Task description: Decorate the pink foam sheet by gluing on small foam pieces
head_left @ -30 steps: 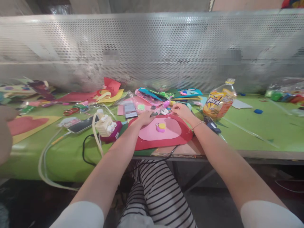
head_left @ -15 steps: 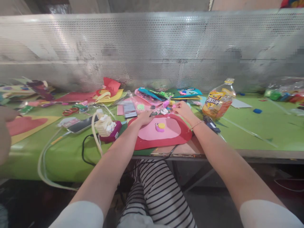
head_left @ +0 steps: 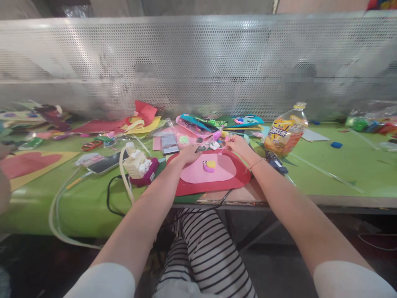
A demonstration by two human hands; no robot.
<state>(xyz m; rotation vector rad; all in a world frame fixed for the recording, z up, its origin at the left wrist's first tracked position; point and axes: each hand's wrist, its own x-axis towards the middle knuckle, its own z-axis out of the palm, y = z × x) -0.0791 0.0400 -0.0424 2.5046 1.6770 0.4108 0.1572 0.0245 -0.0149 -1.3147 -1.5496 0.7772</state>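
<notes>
A red foam shape (head_left: 240,179) lies on the green table (head_left: 325,174) with a pink foam piece (head_left: 223,173) on top of it. A small yellow and pink cutout (head_left: 210,165) sits on the pink piece. My left hand (head_left: 190,154) rests on the far left edge of the red shape, fingers curled down onto it. My right hand (head_left: 238,145) is at the far right edge of the shape, its fingers pinched close to small foam bits (head_left: 214,145). What it pinches is too small to name.
A tilted drink bottle (head_left: 287,130) stands right of my hands, with a dark blue tool (head_left: 277,162) beside it. Foam sheets (head_left: 217,123) pile behind. A phone (head_left: 107,162), tape rolls (head_left: 138,163), red scissors (head_left: 92,145) and a hose (head_left: 60,207) lie left. A perforated metal screen (head_left: 198,62) backs the table.
My right hand shifted slightly over the small bits at the far edge of the red shape. A person's arm at the left edge has drawn back out of view.
</notes>
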